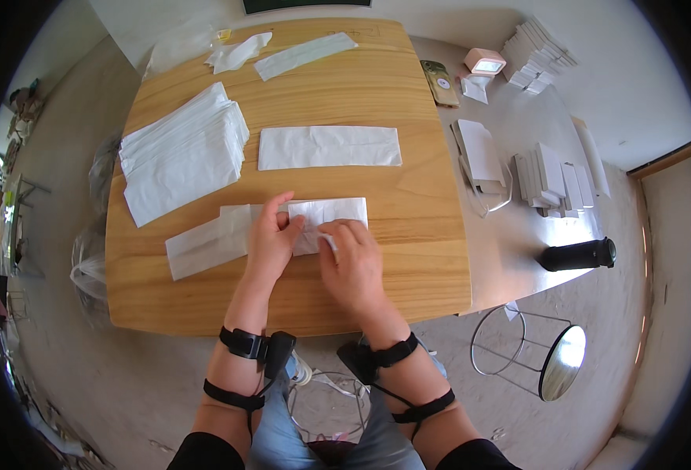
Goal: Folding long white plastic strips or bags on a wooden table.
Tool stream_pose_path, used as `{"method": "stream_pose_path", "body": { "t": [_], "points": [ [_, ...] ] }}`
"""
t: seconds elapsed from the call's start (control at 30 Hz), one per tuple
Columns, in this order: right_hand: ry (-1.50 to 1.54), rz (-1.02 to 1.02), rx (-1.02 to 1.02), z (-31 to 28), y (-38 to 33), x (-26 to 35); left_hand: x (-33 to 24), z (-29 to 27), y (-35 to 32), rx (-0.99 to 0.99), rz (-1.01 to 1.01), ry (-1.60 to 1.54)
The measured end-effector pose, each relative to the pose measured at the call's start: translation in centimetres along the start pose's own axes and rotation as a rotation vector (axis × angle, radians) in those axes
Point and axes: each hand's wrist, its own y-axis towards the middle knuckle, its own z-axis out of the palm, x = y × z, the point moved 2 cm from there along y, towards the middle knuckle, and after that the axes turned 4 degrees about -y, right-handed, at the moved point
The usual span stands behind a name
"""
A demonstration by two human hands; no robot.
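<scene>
A white, thin, paper-like sheet (328,210) lies folded on the wooden table in front of me. My left hand (276,231) is open at its left edge, with the index finger stretched up and the thumb apart, touching the sheet. The curled fingers of my right hand (351,262) pinch the sheet's lower right part, where a small white edge shows between them. Beneath and left of my left hand lies another white strip (204,244), partly hidden by the hand. Beyond my hands rests a flat white rectangular piece (330,149).
A fanned stack of white sheets (184,153) covers the table's left side. A loose strip (306,55) and crumpled white piece (239,53) lie at the back. On the metal table to the right are a phone (439,84), small boxes (551,180) and a black bottle (576,254).
</scene>
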Motion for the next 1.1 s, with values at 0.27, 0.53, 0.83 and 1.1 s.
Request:
{"method": "stream_pose_path", "body": {
  "t": [0.27,0.53,0.83,1.1],
  "points": [
    [-0.495,0.029,0.253,-1.2,-1.4,-3.4,0.6,0.2,0.6,-0.066,0.096,0.132],
    [-0.553,0.045,0.258,-0.6,-1.8,-3.7,0.6,0.5,0.5,-0.181,0.294,0.304],
    [-0.601,0.031,0.255,-0.6,-1.8,-3.7,0.8,0.8,0.6,-0.228,0.477,0.618],
    [-0.643,0.028,0.279,-0.3,-1.8,-3.6,1.3,1.1,0.7,-0.243,0.527,0.684]
  ]
}}
